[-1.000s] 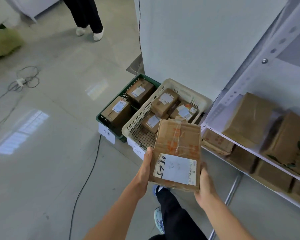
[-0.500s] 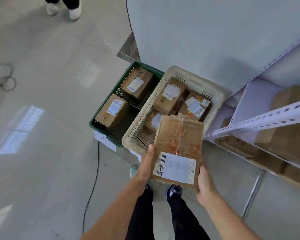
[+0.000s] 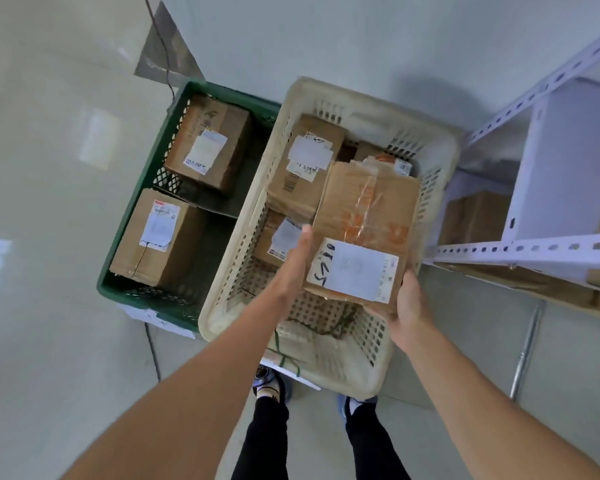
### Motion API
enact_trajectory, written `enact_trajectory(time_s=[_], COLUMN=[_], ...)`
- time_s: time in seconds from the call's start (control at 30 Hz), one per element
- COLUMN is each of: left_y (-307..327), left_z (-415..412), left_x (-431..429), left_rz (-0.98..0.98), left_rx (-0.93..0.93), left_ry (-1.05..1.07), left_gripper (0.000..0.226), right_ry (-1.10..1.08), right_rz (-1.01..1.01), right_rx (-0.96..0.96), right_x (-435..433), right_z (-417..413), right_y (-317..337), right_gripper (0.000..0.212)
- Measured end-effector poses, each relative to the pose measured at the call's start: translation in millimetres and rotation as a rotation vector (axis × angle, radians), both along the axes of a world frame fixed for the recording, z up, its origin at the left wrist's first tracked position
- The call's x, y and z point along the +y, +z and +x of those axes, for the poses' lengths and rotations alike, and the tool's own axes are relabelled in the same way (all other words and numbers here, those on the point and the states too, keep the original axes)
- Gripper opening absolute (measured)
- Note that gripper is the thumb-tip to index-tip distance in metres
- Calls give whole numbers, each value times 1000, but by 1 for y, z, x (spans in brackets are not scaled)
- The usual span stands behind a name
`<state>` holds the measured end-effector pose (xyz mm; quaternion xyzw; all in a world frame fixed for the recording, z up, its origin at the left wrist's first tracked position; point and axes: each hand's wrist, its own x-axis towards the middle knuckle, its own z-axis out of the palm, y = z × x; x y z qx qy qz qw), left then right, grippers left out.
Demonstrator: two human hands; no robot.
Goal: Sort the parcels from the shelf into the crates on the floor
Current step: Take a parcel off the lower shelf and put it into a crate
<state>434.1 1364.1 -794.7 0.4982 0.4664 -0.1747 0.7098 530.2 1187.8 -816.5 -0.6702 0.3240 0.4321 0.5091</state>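
Observation:
A flat cardboard parcel (image 3: 366, 216) with a white label and orange print hangs over the cream crate (image 3: 426, 154). My left hand (image 3: 293, 263) presses flat against its left edge. My right hand (image 3: 409, 306) grips its near right corner from below. Inside the cream crate lie several labelled parcels (image 3: 305, 168); its near half shows bare mesh floor. The green crate (image 3: 142, 188) to the left holds two brown parcels (image 3: 207, 147), (image 3: 158, 237). On the right, the white shelf (image 3: 520, 251) carries more parcels (image 3: 475, 216).
A black cable (image 3: 152, 348) runs along the floor past the green crate's near corner. White paper tags hang on the near ends of both crates. My feet stand just behind the cream crate. A white wall rises behind the crates. Glossy floor spreads to the left.
I have stepped up to the crates and the view has tilted down. The parcel, held in both hands, has moved from in front of the cream crate to above it.

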Motion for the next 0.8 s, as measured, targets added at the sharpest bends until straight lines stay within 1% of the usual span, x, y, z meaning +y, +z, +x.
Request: enact_trajectory(time_s=[0.03, 0.07, 0.1, 0.2, 0.27, 0.4, 0.53, 0.63, 0.67, 0.73, 0.8], left_y=[-11, -19, -27, -48, -59, -74, -86, -94, -98, -105, -111], left_z=[12, 23, 34, 61, 79, 109, 129, 137, 140, 144, 149], left_x=[6, 12, 16, 26, 32, 41, 50, 49, 49, 48, 50], left_rz=[5, 11, 16, 39, 59, 42, 55, 77, 83, 86, 74], left_rx=[-7, -17, -26, -16, -14, 9, -25, -59, -66, -74, -74], left_ry=[-14, -19, -17, 10, 11, 14, 37, 118, 134, 148, 157], left_gripper=[73, 67, 67, 80, 84, 96, 91, 73, 74, 83, 82], right_ry=[-13, -21, -30, -68, -69, -59, -55, -83, -88, -77, -61], right_rz=[2, 12, 19, -4, -13, -1, 51, 77, 81, 96, 109], right_rx=[-4, -10, -15, -30, -35, -58, -94, -116, -120, -128, -127], right_x=[7, 13, 20, 34, 40, 52, 63, 70, 72, 73, 74], right_z=[10, 21, 31, 59, 74, 101, 119, 127, 129, 133, 136], right_y=[-12, -22, -31, -51, -63, -83, -93, -98, -100, -102, -101], right_gripper=[51, 53, 55, 54, 53, 53, 48, 45, 45, 46, 48])
